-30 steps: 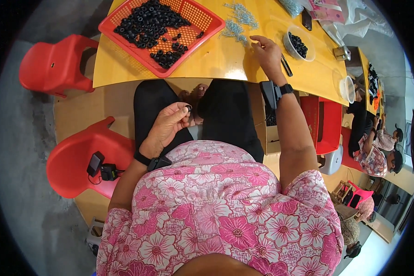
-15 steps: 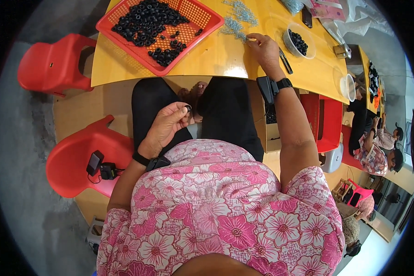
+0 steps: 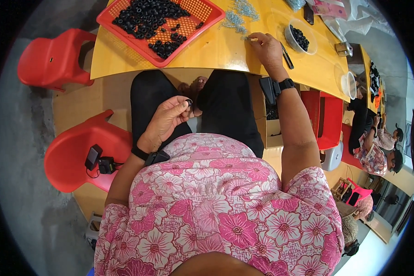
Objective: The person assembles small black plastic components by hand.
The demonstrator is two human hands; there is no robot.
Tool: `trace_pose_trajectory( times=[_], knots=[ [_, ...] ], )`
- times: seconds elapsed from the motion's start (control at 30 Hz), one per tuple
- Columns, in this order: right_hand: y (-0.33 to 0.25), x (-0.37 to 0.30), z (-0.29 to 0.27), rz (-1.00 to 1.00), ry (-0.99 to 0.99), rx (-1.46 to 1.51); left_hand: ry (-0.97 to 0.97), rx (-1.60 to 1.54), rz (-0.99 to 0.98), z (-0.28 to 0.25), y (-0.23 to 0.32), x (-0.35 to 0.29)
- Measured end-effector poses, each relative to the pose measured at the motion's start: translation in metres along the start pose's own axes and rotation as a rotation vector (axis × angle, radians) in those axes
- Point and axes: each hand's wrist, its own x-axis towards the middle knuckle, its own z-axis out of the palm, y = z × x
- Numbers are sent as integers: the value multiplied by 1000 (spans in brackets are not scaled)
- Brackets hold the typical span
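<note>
Over my lap, my left hand pinches a small black ring between thumb and forefinger. My right hand rests on the yellow table, its thumb and forefinger closed together beside a scatter of small shiny pale-blue pieces. Whatever is between those fingertips is too small to make out. Left of that scatter, a red perforated tray holds a heap of black rings. Right of my right hand lies a dark slim tool, and past it a clear bowl contains more black parts.
A metal tin and a clear tub stand at the table's right edge. Red chairs are at my left, one bearing small black devices. Below the table at right is a red crate. Other people sit farther right.
The table and tray sit slightly higher in the picture. My right fingertips have drawn a little toward me, away from the pale-blue pieces. My left hand keeps the black ring.
</note>
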Motion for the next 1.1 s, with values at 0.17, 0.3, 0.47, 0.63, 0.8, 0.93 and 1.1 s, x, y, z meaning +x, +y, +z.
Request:
trace_pose_trajectory(
  times=[0.17, 0.3, 0.47, 0.63, 0.8, 0.93, 1.1],
  knots=[
    [0, -4, -1, -3, 3, 1, 12, 22, -19, 3, 1, -2],
    [-4, -8, -3, 39, 10, -9, 10, 5, -16, 1, -2, -1],
    [-4, -12, -2, 110, -21, -26, 14, 0, -16, 1, -3, -1],
    [-5, -13, -4, 196, -35, 42, -7, -1, -12, 1, -3, -1],
    [-1, -14, -3, 89, -2, 38, -9, 3, -13, 1, -3, 0],
    [-6, -14, -5, 68, -20, 15, -13, -1, -4, 1, -5, -1],
    [-8, -13, -8, 75, -62, -6, 17, 2, -18, -1, -6, 0]
  ],
)
